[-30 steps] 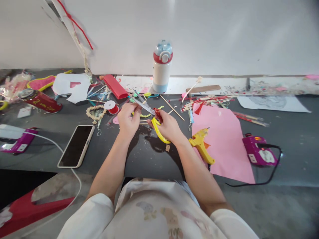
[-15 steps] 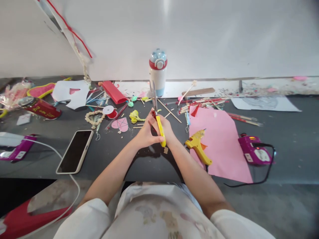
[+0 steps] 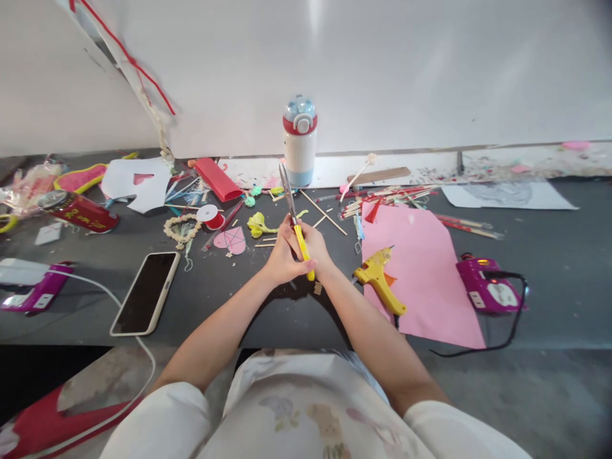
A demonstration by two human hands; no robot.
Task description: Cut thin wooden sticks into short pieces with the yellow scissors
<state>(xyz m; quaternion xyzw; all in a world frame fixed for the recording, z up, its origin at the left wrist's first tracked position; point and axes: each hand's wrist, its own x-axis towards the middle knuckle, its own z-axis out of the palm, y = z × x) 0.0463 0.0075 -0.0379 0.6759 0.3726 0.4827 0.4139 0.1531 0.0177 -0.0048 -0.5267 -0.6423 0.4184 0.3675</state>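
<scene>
In front of my body, both hands meet around a pair of scissors [image 3: 301, 244] with yellow handles. The metal blades point away from me, tilted slightly left and nearly closed. My left hand [image 3: 283, 256] has its thumb laid across the lower end of the handle. On the other side, my right hand [image 3: 316, 245] is wrapped against the scissors, its fingers partly hidden behind the handle and the left hand. Small cut stick pieces [image 3: 318, 288] lie just below my hands. Left of them is a yellow twisted flower shape [image 3: 259, 224], with thin wooden sticks [image 3: 326, 213] beyond.
A bottle [image 3: 300, 143] stands behind the scissors. At right, a yellow glue gun [image 3: 380, 277] rests on pink paper [image 3: 430, 287], beside a purple power strip [image 3: 492, 287]. At left are a phone [image 3: 145, 293], a red can [image 3: 81, 210], a ribbon spool [image 3: 210, 217] and a beaded heart [image 3: 180, 229].
The scissors have tilted a little to the left, and their blades look closer together. Both hands keep their hold in nearly the same place. The camera view has shifted slightly.
</scene>
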